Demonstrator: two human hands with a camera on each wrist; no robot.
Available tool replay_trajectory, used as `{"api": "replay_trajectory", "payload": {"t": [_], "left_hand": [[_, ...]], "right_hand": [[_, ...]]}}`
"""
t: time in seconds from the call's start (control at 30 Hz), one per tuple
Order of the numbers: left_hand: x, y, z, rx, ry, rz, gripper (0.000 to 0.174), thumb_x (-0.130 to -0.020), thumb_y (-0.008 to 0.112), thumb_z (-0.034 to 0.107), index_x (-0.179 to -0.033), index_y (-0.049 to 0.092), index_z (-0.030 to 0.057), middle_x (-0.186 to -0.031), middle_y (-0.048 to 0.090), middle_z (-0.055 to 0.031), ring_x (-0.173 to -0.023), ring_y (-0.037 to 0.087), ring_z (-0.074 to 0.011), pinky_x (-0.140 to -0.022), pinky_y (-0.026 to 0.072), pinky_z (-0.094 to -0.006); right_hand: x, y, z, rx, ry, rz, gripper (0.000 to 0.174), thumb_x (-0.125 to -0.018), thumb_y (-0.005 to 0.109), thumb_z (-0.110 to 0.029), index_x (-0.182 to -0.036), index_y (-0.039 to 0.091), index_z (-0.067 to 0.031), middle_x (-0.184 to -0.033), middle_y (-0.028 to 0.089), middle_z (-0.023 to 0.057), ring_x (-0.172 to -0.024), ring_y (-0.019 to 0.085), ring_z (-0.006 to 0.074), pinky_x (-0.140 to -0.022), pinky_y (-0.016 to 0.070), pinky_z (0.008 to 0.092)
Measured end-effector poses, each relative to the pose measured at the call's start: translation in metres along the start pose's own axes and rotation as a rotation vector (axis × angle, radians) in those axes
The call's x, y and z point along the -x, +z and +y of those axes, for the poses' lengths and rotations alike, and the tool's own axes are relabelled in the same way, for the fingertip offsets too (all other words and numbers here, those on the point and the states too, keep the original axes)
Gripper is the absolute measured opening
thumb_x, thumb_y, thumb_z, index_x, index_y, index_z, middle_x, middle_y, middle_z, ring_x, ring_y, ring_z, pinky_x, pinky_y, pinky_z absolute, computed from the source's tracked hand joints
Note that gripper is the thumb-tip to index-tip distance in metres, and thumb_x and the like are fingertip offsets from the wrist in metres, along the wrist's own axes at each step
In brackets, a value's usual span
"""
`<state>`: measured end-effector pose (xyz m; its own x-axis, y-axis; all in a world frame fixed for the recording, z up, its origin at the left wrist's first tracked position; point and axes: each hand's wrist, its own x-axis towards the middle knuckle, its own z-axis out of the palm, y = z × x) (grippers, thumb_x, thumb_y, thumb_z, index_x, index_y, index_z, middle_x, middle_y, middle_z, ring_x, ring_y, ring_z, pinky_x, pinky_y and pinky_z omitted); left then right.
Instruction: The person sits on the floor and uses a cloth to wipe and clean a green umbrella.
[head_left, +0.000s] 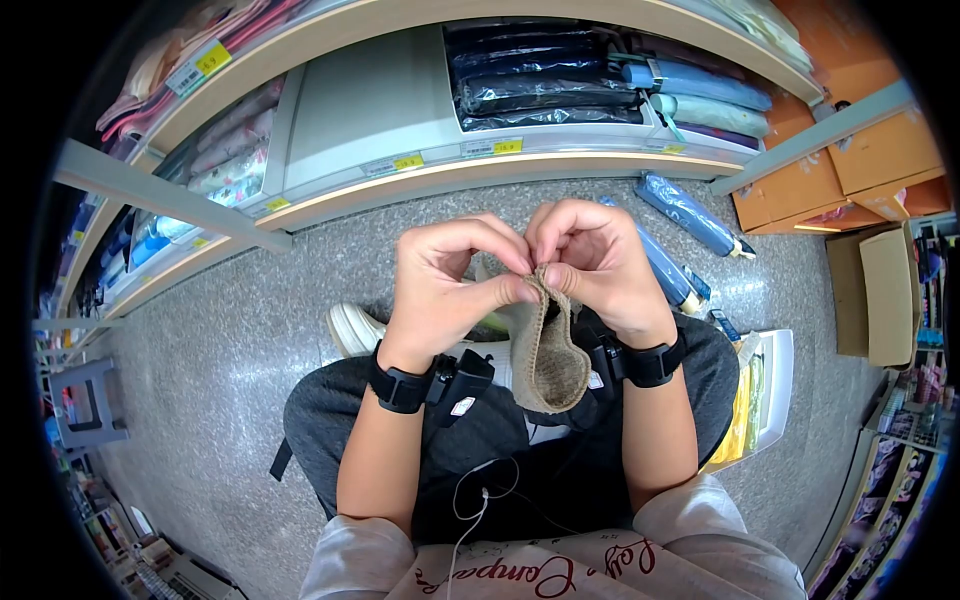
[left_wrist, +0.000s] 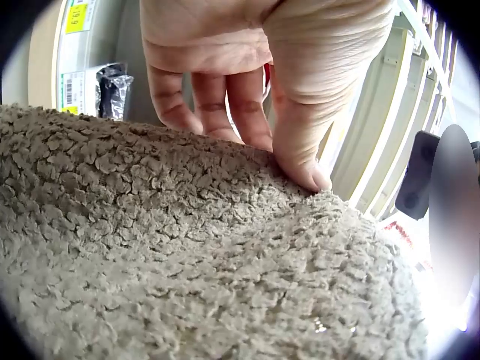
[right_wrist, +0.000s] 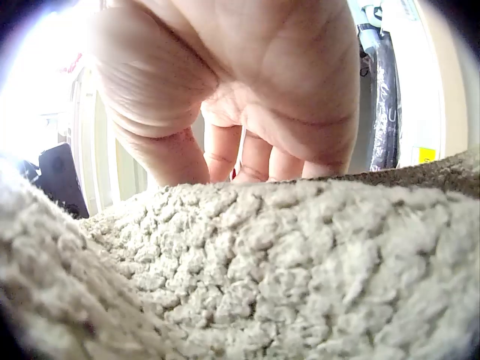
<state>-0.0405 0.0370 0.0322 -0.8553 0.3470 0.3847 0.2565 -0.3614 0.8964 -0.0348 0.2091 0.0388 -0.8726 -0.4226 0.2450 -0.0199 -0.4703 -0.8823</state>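
Observation:
A beige, nubby cloth piece (head_left: 555, 378) with a stitched edge hangs in a loop between both hands, above the person's lap. At its top edge, the thumb and fingertips of the left hand (head_left: 450, 275) pinch the fabric. Close beside it, the right hand (head_left: 598, 262) pinches the same edge, so the two thumbs nearly meet. In the left wrist view the rough cloth surface (left_wrist: 187, 247) fills the lower part, with the thumb (left_wrist: 300, 146) pressed on its rim. The right wrist view shows paler, fluffy cloth (right_wrist: 300, 262) hiding the right fingertips.
Ahead runs a low shelf (head_left: 340, 185) with plastic-wrapped dark packages (head_left: 540, 95). Blue wrapped umbrella-like packages (head_left: 690, 213) lie on the speckled floor (head_left: 230, 330). A white box (head_left: 775, 390) with yellow packages stands by the right knee, orange cartons (head_left: 800, 180) beyond it, a grey stool (head_left: 90, 400) far left.

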Motion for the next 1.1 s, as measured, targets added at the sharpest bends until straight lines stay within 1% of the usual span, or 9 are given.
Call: {"api": "replay_trajectory", "payload": {"t": [0.43,0.53,0.57,0.7,0.8,0.93,0.97,1.07,1.1], "left_hand": [[-0.004,-0.005,0.002,-0.164,0.080,0.147,0.017,-0.069,0.072,-0.002,-0.080,0.060,0.0004,-0.088,0.063,-0.0089,-0.088,0.059,-0.0176,-0.082,0.0457,-0.0308],[-0.003,-0.011,0.006,-0.115,0.075,0.277,0.016,-0.071,0.070,-0.004,-0.082,0.058,0.0000,-0.086,0.063,-0.0098,-0.088,0.060,-0.0182,-0.082,0.0461,-0.0309],[-0.003,-0.014,0.007,-0.118,0.089,0.303,0.017,-0.072,0.069,-0.004,-0.083,0.057,-0.0003,-0.086,0.063,-0.0101,-0.088,0.060,-0.0185,-0.082,0.0462,-0.0309],[-0.001,-0.021,0.015,-0.134,0.089,0.428,0.017,-0.075,0.068,-0.003,-0.087,0.056,-0.0013,-0.086,0.063,-0.0093,-0.085,0.060,-0.0160,-0.080,0.0458,-0.0278],[-0.001,-0.023,0.019,-0.153,0.086,0.481,0.017,-0.076,0.068,-0.002,-0.089,0.056,-0.0018,-0.086,0.062,-0.0082,-0.083,0.058,-0.0130,-0.079,0.0452,-0.0255],[0.001,-0.024,0.022,-0.177,0.076,0.477,0.018,-0.077,0.068,-0.002,-0.090,0.056,-0.0019,-0.086,0.062,-0.0075,-0.081,0.058,-0.0118,-0.076,0.0454,-0.0237],[0.001,-0.023,0.023,-0.181,0.069,0.477,0.018,-0.077,0.068,-0.002,-0.090,0.056,-0.0019,-0.087,0.062,-0.0073,-0.081,0.058,-0.0115,-0.076,0.0454,-0.0232],[0.001,-0.019,0.026,-0.159,0.066,0.456,0.018,-0.077,0.067,-0.002,-0.091,0.056,-0.0016,-0.087,0.062,-0.0068,-0.080,0.058,-0.0104,-0.074,0.0452,-0.0216],[0.001,-0.019,0.026,-0.151,0.061,0.484,0.018,-0.078,0.067,-0.002,-0.091,0.056,-0.0015,-0.087,0.062,-0.0067,-0.080,0.058,-0.0100,-0.073,0.0450,-0.0211]], "right_hand": [[-0.003,0.009,-0.002,0.299,-0.102,0.280,0.021,-0.074,0.068,0.000,-0.088,0.054,-0.0043,-0.092,0.051,0.0018,-0.091,0.050,0.0117,-0.083,0.0407,0.0276],[0.000,0.007,-0.020,0.491,-0.160,0.153,0.016,-0.074,0.069,-0.010,-0.083,0.058,-0.0031,-0.094,0.051,0.0049,-0.095,0.049,0.0152,-0.089,0.0371,0.0312],[0.003,0.006,-0.027,0.587,-0.145,0.074,0.021,-0.072,0.072,-0.021,-0.079,0.063,-0.0030,-0.102,0.051,0.0091,-0.101,0.047,0.0218,-0.094,0.0332,0.0355],[0.008,0.010,-0.039,1.021,-0.088,-0.117,0.032,-0.064,0.077,-0.033,-0.081,0.069,-0.0072,-0.115,0.049,0.0124,-0.112,0.040,0.0317,-0.097,0.0310,0.0396],[0.013,0.013,-0.043,1.074,-0.011,-0.142,0.034,-0.062,0.078,-0.035,-0.081,0.069,-0.0071,-0.118,0.048,0.0128,-0.115,0.038,0.0325,-0.099,0.0297,0.0395],[0.013,0.009,-0.041,1.493,-0.029,0.194,0.018,-0.068,0.072,-0.019,-0.076,0.064,-0.0052,-0.091,0.059,0.0098,-0.097,0.050,0.0280,-0.086,0.0357,0.0408],[0.010,0.008,-0.044,1.565,-0.257,0.326,0.010,-0.069,0.068,-0.009,-0.075,0.061,-0.0046,-0.080,0.060,0.0084,-0.084,0.053,0.0271,-0.076,0.0379,0.0390],[0.010,0.017,-0.056,1.477,-0.384,0.415,0.011,-0.069,0.068,-0.007,-0.076,0.059,-0.0040,-0.082,0.059,0.0098,-0.082,0.054,0.0277,-0.074,0.0394,0.0359],[0.010,0.017,-0.056,1.400,-0.371,0.332,0.013,-0.070,0.068,-0.004,-0.078,0.058,-0.0024,-0.084,0.060,0.0109,-0.080,0.056,0.0277,-0.072,0.0426,0.0329]]}}
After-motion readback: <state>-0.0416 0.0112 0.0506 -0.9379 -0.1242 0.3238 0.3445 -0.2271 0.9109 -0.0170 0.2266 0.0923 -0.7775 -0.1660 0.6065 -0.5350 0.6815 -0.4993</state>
